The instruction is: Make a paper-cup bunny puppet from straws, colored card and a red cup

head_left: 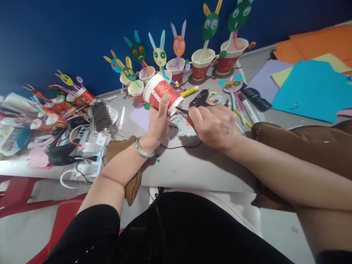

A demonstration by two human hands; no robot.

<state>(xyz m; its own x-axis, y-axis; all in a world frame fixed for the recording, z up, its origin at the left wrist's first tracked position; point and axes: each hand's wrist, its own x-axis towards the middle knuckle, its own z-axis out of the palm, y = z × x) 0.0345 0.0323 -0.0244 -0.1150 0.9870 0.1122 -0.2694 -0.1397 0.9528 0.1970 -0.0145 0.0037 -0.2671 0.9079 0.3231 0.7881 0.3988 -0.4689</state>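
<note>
My left hand (160,123) is wrapped round a red-and-white paper cup (162,93), its thumb on the printed side. The cup lies tilted on its side in the air, its rim to the upper left and its base to the lower right. In my right hand (214,123) is a slim dark tool (182,110), gripped between the fingers. Its tip meets the cup near the base edge; whether it pierces the paper I cannot tell. Most of the tool is hidden by my fingers, so its exact kind does not show.
Behind my hands stands a row of paper cups (200,68) with paper rabbit-like heads. Right of them lie a black glue gun (200,98), markers (249,111), a rabbit head (232,86) and coloured sheets (310,91). A power strip (98,154) with cables lies left. Brown cloth (302,146) borders the right.
</note>
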